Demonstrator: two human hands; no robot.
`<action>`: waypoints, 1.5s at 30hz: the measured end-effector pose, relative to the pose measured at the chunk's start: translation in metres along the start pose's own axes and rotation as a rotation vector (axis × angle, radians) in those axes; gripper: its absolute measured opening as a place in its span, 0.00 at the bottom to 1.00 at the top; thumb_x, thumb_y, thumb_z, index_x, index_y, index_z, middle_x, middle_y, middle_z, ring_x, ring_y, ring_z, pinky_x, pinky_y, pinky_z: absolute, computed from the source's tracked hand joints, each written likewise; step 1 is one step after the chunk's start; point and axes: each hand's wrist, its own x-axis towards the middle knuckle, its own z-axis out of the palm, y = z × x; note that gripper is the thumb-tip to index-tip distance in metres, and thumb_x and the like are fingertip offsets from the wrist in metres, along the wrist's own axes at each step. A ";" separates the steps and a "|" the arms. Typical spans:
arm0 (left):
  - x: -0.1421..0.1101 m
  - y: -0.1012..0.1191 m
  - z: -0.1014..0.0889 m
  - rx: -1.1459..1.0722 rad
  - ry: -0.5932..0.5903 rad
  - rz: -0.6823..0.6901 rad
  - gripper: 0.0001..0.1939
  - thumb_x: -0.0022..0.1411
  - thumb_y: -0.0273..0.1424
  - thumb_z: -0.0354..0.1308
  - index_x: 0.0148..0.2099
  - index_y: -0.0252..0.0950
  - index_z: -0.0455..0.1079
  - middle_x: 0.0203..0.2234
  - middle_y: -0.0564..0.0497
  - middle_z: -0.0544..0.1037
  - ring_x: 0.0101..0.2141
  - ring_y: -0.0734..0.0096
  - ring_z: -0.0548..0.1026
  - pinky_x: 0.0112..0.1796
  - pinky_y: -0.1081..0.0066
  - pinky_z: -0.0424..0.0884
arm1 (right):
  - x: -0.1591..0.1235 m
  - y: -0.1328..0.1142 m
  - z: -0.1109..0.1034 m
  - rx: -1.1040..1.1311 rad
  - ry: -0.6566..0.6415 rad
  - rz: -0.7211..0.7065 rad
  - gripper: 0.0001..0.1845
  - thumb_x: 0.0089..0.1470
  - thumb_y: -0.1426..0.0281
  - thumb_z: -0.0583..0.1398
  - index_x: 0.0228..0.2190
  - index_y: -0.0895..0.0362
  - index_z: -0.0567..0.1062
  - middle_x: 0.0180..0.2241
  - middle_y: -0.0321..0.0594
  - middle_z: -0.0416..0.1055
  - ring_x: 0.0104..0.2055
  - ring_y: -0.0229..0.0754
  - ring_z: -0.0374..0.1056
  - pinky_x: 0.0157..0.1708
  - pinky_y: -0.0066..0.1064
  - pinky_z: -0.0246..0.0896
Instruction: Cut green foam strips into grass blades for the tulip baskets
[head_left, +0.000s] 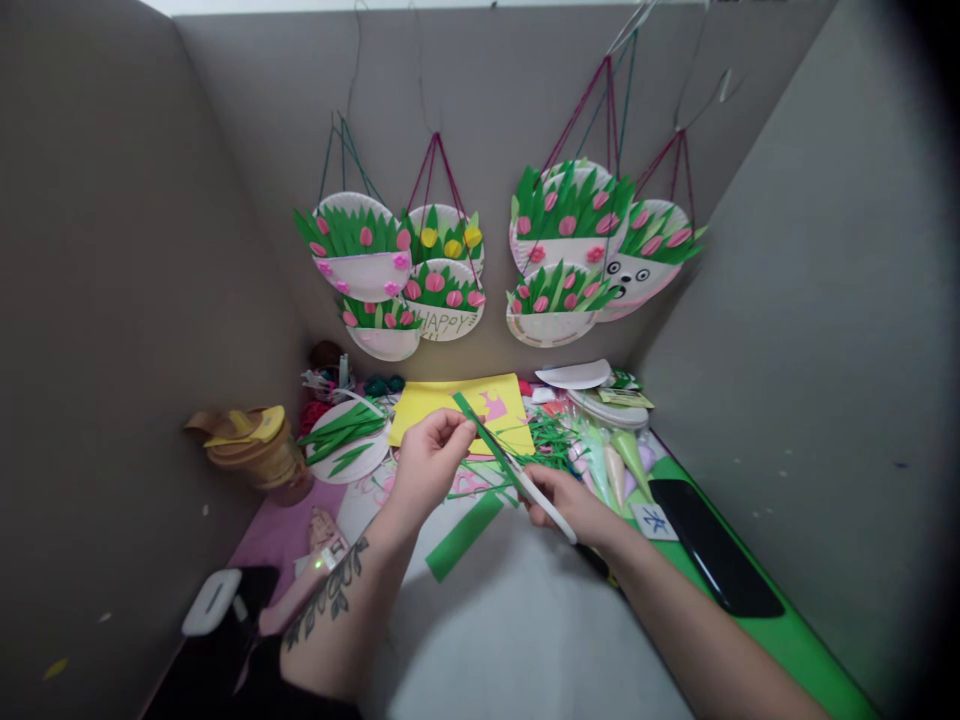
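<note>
My left hand [435, 450] pinches a narrow green paper strip [480, 425] between thumb and fingers, above the table. Around the handles of white scissors [546, 506] my right hand [566, 500] is closed, and their blades lie along the lower part of the strip. A wider green paper piece [465, 537] rests on the white table surface just below the hands. Behind them lie a yellow sheet [420, 408] with a pink cutout on it and a heap of thin green paper shreds [553, 440].
A paper plate [360, 465] with cut green leaves lies left, beside a brown cup [259, 450] with a yellow lid. Piping bags [615, 465] and a black phone-like slab [712, 548] are at right. Decorated paper-plate baskets [364, 272] hang on the back wall. Grey partitions flank both sides.
</note>
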 end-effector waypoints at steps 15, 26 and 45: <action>0.001 -0.001 -0.005 0.047 0.003 0.025 0.12 0.57 0.38 0.59 0.27 0.35 0.66 0.21 0.54 0.68 0.25 0.73 0.71 0.24 0.78 0.63 | 0.001 0.008 0.000 -0.006 -0.004 -0.011 0.15 0.36 0.68 0.65 0.24 0.56 0.64 0.22 0.29 0.59 0.25 0.34 0.54 0.25 0.26 0.49; 0.002 0.001 -0.009 0.129 -0.023 0.033 0.10 0.58 0.36 0.56 0.28 0.35 0.65 0.20 0.56 0.65 0.22 0.77 0.65 0.24 0.77 0.62 | 0.001 0.004 -0.001 0.017 -0.010 0.018 0.13 0.35 0.71 0.65 0.24 0.57 0.66 0.22 0.29 0.59 0.25 0.34 0.54 0.26 0.26 0.48; 0.004 0.009 -0.015 0.223 -0.168 -0.019 0.11 0.56 0.35 0.55 0.26 0.34 0.63 0.19 0.57 0.63 0.22 0.79 0.60 0.23 0.77 0.56 | 0.002 0.007 -0.004 -0.010 -0.028 0.030 0.12 0.35 0.72 0.64 0.24 0.57 0.65 0.22 0.29 0.58 0.25 0.33 0.52 0.25 0.25 0.47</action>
